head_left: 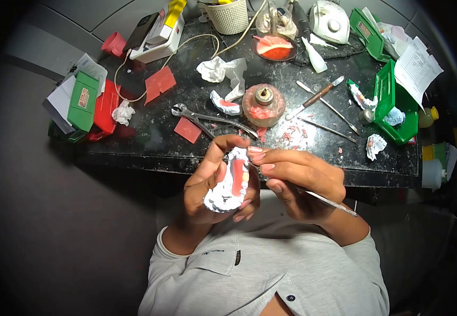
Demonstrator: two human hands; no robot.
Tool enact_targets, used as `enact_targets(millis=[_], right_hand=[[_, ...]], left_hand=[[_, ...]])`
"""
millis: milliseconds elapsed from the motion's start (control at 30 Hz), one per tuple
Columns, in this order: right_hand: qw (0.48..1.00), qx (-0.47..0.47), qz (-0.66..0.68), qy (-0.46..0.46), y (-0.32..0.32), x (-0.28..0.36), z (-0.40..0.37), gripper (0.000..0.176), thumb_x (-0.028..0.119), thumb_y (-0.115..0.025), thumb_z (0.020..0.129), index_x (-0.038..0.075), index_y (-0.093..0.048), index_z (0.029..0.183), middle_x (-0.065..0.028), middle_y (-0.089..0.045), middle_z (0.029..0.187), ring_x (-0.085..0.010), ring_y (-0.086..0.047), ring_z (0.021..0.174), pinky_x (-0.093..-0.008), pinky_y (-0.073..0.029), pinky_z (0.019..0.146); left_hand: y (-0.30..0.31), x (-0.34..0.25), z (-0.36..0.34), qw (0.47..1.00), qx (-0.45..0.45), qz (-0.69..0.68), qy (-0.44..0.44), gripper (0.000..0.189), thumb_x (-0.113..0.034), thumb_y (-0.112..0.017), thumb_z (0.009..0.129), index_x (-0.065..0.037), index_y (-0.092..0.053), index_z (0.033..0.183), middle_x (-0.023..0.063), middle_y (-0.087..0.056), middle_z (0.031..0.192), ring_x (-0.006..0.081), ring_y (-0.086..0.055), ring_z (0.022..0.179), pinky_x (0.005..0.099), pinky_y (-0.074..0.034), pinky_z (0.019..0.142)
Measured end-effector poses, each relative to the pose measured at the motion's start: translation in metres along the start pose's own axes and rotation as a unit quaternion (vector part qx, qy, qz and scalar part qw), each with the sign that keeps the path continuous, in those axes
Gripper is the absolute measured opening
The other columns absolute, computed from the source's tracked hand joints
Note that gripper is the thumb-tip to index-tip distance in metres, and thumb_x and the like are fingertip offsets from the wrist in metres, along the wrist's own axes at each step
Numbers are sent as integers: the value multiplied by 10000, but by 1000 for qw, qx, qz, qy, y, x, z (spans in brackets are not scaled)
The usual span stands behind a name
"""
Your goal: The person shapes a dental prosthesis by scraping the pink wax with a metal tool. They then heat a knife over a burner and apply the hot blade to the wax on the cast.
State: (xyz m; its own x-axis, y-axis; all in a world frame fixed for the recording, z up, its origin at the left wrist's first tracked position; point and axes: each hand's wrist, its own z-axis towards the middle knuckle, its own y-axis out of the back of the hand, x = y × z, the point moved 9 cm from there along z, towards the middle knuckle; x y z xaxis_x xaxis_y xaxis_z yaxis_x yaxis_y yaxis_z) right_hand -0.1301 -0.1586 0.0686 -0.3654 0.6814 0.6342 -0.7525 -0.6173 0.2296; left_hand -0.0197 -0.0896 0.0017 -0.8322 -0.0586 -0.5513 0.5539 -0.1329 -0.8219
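My left hand is wrapped round a white plaster dental cast just in front of the bench edge. A strip of red wax lies along the cast, with a yellowish tooth beside it. My right hand grips a thin metal wax carver, its handle slanting down to the right from under the fingers. Those fingertips are close to the cast's upper right side. The working end of the carver is hard to make out there.
On the black bench stand a spirit lamp, pliers, red wax sheets and several metal tools. Another cast piece lies near the lamp. Green boxes stand right; a red box stands left.
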Motion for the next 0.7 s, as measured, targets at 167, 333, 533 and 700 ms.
enact_targets(millis=[167,333,533,700], right_hand=[[1000,3,7,1,0,0,1,285,-51,-766,850,-33,-689,1123,-200,-738,1085,-304,-750,985,-341,-607,822],[1000,5,3,2,0,1,1,286,-60,-765,848,-37,-686,1122,-203,-738,1084,-307,-750,982,-342,-606,822],[1000,8,4,-1,1,3,3,290,-72,-765,843,-44,-685,1120,-206,-736,1071,-312,-749,969,-345,-606,819],[1000,4,6,-5,2,1,4,256,-82,-758,844,-53,-696,1090,-206,-736,1033,-313,-751,943,-344,-604,798]], left_hand=[[0,3,1,1000,26,-13,0,454,-375,-408,1103,-133,-273,1463,191,-559,876,211,-534,644,319,-449,509],[1,2,0,1000,0,-16,-4,453,-381,-427,1098,-129,-287,1447,200,-562,899,218,-541,647,322,-455,512],[1,2,0,1000,16,5,-3,450,-381,-425,1097,-120,-298,1440,209,-573,915,220,-544,649,325,-459,517],[6,0,0,999,-22,21,-13,460,-369,-429,1096,-94,-302,1443,211,-580,932,226,-557,653,327,-462,515]])
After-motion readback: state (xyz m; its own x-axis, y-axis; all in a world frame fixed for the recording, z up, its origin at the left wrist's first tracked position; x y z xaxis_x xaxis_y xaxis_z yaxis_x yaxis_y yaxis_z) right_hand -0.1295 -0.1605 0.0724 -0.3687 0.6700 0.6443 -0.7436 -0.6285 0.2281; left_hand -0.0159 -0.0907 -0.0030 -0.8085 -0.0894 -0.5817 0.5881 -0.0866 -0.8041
